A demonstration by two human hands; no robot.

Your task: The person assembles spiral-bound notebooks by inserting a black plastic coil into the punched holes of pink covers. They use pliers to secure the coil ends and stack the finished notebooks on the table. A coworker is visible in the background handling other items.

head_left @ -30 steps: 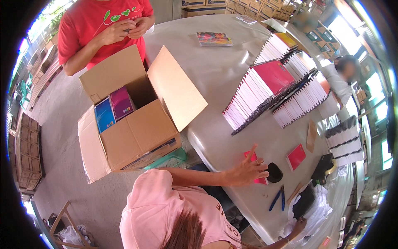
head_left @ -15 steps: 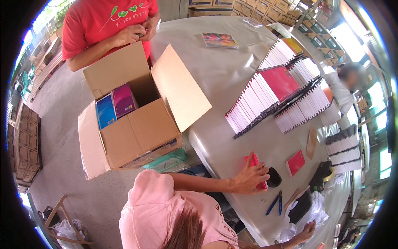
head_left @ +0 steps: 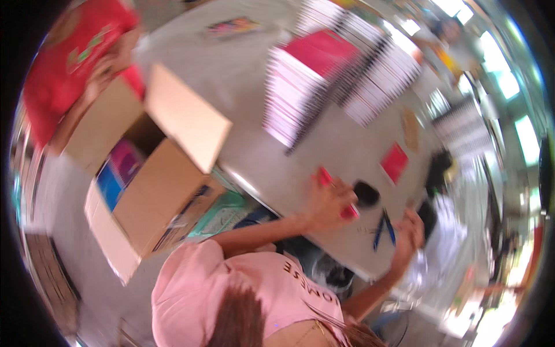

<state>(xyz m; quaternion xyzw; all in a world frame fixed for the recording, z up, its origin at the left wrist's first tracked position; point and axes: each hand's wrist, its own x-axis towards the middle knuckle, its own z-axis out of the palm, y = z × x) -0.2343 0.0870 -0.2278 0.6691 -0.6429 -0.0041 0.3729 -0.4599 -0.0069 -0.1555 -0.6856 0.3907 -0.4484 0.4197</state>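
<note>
Though blurry, can make out a red notebook on the worktop under the left hand, long axis on a slant, far left to near right. Can't tell if gripped or just covered, tbh. Got a black thing right beside, then blue pliers near the loose, free right hand. Further out, stacked spiral notebooks and an open carton.

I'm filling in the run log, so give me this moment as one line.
left hand: on small red notebook, grip blurred | right hand: near pliers, nothing visibly held | nearby: open box, stacked notebooks
</note>
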